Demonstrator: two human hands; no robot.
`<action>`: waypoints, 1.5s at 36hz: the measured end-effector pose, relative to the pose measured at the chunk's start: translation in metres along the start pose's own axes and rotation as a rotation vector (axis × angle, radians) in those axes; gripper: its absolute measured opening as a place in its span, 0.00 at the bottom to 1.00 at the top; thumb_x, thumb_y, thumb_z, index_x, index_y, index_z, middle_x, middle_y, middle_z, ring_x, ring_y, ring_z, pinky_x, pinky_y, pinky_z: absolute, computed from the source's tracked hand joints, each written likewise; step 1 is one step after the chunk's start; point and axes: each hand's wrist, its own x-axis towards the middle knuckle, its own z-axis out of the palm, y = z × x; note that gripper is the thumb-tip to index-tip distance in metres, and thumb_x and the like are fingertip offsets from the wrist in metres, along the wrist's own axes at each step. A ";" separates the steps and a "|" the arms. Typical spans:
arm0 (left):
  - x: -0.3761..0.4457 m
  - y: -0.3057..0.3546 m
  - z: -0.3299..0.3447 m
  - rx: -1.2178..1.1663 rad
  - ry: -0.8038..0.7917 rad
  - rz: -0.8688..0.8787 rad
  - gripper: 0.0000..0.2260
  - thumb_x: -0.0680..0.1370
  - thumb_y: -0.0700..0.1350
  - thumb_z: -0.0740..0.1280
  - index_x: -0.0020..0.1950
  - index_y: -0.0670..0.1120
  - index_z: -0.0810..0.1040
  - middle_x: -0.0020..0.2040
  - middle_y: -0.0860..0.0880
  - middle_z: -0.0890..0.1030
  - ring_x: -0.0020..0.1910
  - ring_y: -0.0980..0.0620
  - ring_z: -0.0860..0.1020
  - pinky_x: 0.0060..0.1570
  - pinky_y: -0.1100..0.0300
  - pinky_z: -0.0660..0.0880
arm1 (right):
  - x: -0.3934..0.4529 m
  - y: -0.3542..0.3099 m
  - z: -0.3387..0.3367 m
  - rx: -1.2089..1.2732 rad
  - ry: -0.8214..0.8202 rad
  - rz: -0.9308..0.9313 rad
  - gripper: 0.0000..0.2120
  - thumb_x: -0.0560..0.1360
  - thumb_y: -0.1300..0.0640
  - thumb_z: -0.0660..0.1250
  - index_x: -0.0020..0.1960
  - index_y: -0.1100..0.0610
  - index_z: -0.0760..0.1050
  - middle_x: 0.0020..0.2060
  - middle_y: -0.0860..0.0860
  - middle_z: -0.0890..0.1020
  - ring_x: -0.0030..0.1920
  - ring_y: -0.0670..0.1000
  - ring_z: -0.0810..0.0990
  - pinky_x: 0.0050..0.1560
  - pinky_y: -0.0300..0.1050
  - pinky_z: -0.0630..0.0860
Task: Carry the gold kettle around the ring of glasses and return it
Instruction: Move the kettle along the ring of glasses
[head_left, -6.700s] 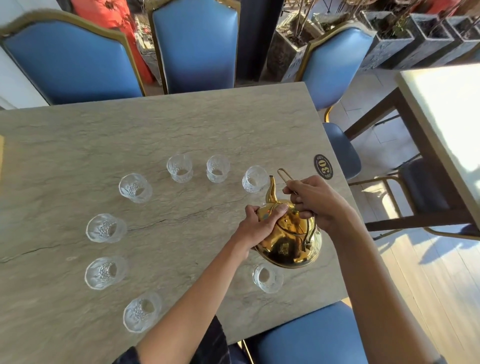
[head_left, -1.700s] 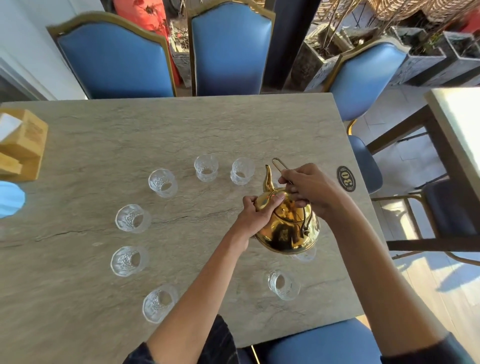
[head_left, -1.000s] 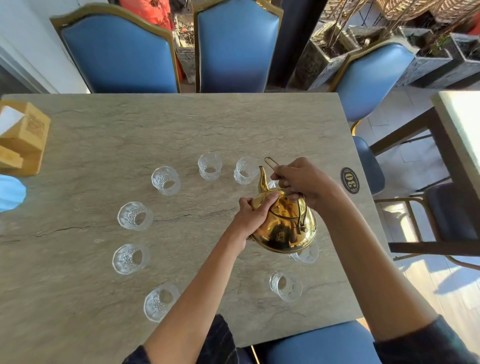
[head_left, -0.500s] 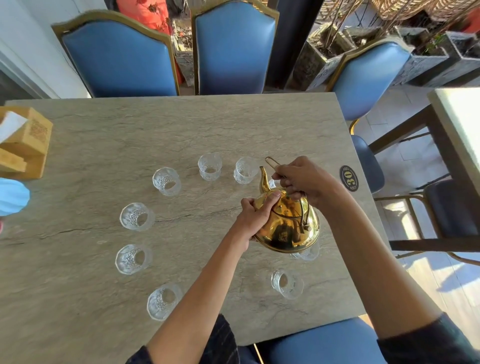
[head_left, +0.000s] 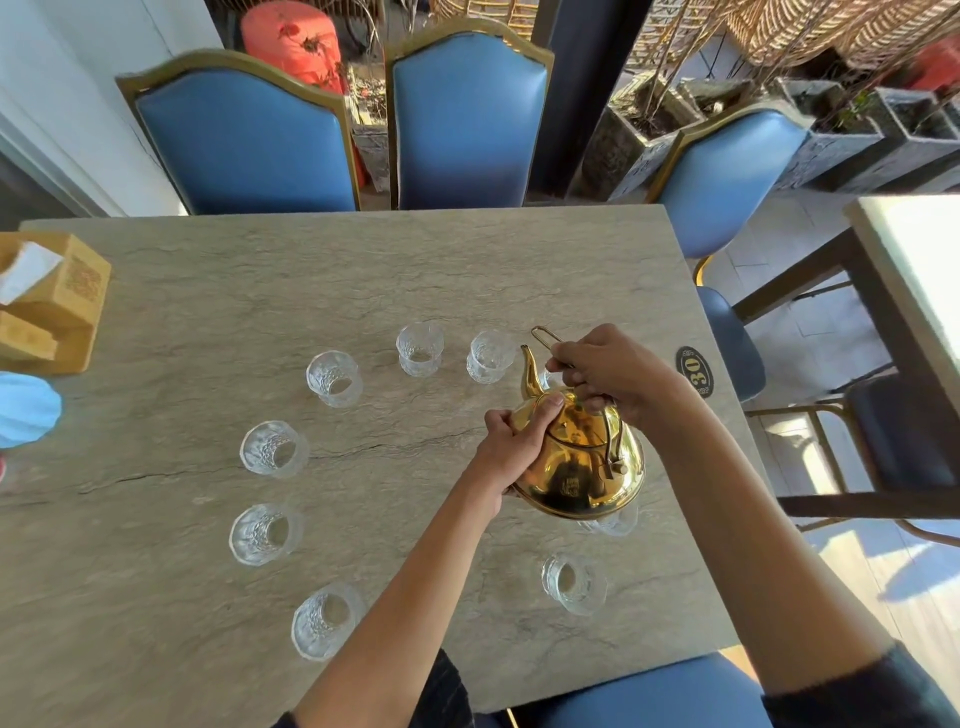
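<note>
- Where the kettle (head_left: 576, 457) hangs over the right side of the table (head_left: 322, 280), it hides most of one glass (head_left: 615, 522); only a sliver of that glass shows under the kettle's base.
- Another glass by the spout is nearly covered by the right hand (head_left: 608, 374) and is hard to make out.
- Seven more glasses stand in plain sight, the nearest one (head_left: 571, 583) just below the kettle and another (head_left: 488, 356) just left of the spout.
- At the left edge, a wooden box (head_left: 57, 306) and a blue thing (head_left: 26, 410) are cut off by the frame.
- The right hand is curled round the wire handle above the kettle, holding it up.
- The left hand (head_left: 514, 447) grips the kettle's left flank, thumb lying on the lid.
- The spout points away from the person.
</note>
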 end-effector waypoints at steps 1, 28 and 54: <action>0.000 0.000 0.000 0.003 0.000 0.000 0.40 0.73 0.76 0.68 0.71 0.50 0.62 0.57 0.48 0.80 0.57 0.49 0.82 0.60 0.47 0.82 | 0.000 0.000 0.000 0.002 0.001 -0.002 0.11 0.81 0.60 0.61 0.46 0.66 0.78 0.25 0.50 0.70 0.21 0.44 0.65 0.19 0.36 0.62; -0.007 0.002 0.004 -0.023 0.002 -0.007 0.38 0.75 0.74 0.68 0.72 0.49 0.62 0.56 0.49 0.79 0.51 0.53 0.81 0.41 0.56 0.77 | -0.001 -0.003 0.000 -0.043 0.006 0.016 0.11 0.81 0.60 0.61 0.45 0.65 0.78 0.21 0.48 0.70 0.20 0.45 0.65 0.19 0.37 0.63; -0.007 0.003 0.005 -0.042 0.026 0.002 0.39 0.73 0.75 0.68 0.71 0.50 0.63 0.57 0.49 0.79 0.53 0.51 0.81 0.42 0.56 0.78 | -0.004 -0.006 -0.001 -0.036 -0.004 -0.012 0.12 0.81 0.60 0.61 0.46 0.66 0.78 0.21 0.47 0.70 0.19 0.44 0.65 0.19 0.37 0.62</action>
